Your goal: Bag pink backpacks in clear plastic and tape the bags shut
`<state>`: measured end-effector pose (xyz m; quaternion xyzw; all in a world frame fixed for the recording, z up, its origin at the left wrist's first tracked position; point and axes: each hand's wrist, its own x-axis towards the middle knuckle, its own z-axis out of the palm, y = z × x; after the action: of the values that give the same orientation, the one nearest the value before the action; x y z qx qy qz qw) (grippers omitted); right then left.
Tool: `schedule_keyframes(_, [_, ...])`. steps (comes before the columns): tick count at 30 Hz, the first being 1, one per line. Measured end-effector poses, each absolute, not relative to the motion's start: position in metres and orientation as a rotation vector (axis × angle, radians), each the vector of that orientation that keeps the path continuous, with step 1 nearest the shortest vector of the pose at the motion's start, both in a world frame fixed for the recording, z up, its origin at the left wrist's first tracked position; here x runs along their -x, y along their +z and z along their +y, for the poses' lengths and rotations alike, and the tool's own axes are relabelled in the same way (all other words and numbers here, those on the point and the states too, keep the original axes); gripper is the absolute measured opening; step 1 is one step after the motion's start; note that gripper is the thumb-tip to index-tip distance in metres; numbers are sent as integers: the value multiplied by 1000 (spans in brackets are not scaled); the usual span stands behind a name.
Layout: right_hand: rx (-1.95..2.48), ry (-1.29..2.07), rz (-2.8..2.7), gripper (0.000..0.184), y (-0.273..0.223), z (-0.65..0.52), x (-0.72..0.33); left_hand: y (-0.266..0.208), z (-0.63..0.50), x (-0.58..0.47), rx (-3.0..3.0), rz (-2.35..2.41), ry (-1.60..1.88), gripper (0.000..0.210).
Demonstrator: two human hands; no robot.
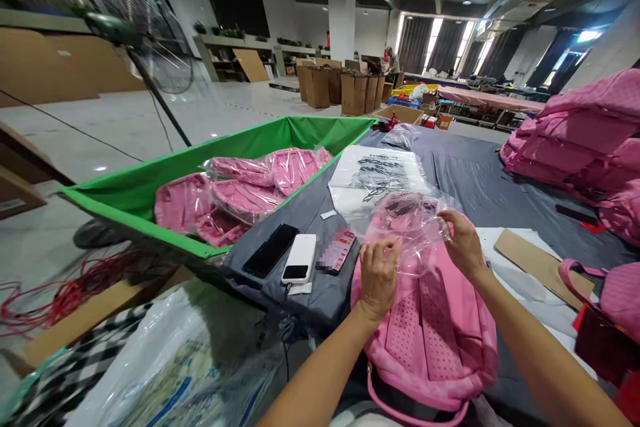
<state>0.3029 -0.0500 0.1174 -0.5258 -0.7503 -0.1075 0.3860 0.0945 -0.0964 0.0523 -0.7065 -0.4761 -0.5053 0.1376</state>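
A pink backpack (430, 320) lies in front of me, its perforated shoulder straps facing up and its top loop toward my body. Clear plastic bag (417, 240) material covers its far end. My left hand (379, 273) is closed on the near left edge of that plastic, fingers curled together. On the right side, my right hand (461, 240) pinches the plastic bag between thumb and fingers. Under and beyond the bag lies a white printed sheet (350, 177) with black markings.
A green-sided bin (210, 140) at left holds several plastic-wrapped pink backpacks (245, 193). A black phone (273, 250), a white power bank (300, 257) and a lit phone (340, 250) lie left of my hands. Pink backpacks (580, 140) are piled at right, near cardboard (540, 263).
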Motion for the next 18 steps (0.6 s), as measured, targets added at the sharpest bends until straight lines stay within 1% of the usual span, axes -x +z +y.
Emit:
schedule_keyframes(2, [1273, -89, -1789, 20, 122, -53, -292, 46, -94, -95, 2054, -1363, -1492, 53])
schedule_keyframes(3, [1226, -80, -1788, 19, 123, -58, -285, 42, -91, -92, 2036, -1393, -1501, 55])
schedule_keyframes(5, [1102, -222, -1911, 16, 125, -71, -273, 37, -86, -82, 1979, -1481, -1491, 59])
schedule_keyframes(7, [1001, -472, -2110, 14, 123, -84, -272, 34, -85, -69, 1926, -1569, -1459, 60])
schedule_keyframes(9, [1013, -695, -2288, 14, 118, -91, -287, 31, -88, -60, 1900, -1628, -1456, 58])
schedule_keyframes(10, [1059, -765, -2338, 14, 114, -91, -301, 30, -91, -59, 1907, -1647, -1462, 55])
schedule_keyframes(12, [1234, -794, -2313, 13, 106, -88, -336, 28, -99, -61, 2032, -1688, -1423, 47])
schedule_keyframes(15, [1622, -669, -1981, 10, 96, -82, -391, 25, -110, -70, 2450, -1796, -1198, 36])
schedule_keyframes(17, [1791, -650, -1766, 14, 94, -83, -416, 23, -115, -73, 2657, -1854, -1084, 35])
schedule_keyframes(18, [1819, -677, -1707, 17, 94, -86, -425, 21, -117, -73, 2678, -1860, -1092, 36])
